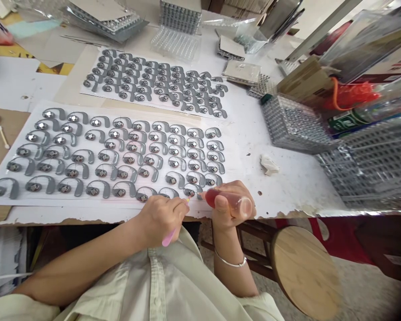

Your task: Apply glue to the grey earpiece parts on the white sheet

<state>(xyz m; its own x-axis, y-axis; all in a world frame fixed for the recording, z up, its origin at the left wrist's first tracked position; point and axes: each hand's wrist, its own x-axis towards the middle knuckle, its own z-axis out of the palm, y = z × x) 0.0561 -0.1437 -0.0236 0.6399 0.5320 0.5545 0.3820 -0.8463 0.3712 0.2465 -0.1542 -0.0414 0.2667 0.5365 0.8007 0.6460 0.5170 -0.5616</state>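
My left hand (163, 219) is closed around a slim tool with a pink handle (168, 238). The tool's thin tip points at a grey hook-shaped earpiece (191, 191) at the front edge of the white sheet. In my right hand (232, 209) is a squeeze bottle (232, 204) of reddish liquid, tilted so its nozzle meets or nearly meets the same earpiece. Several more earpieces (141, 136) with round silvery parts lie in rows on the white sheet (67, 199). My fingers partly hide the nearest ones.
Behind lies a second sheet of grey earpieces (160, 84). Clear plastic trays (294, 125) stand at the right, near a crumpled tissue (269, 165). A cotton swab (3, 137) rests at the left. A round wooden stool (305, 272) stands below the table's front edge.
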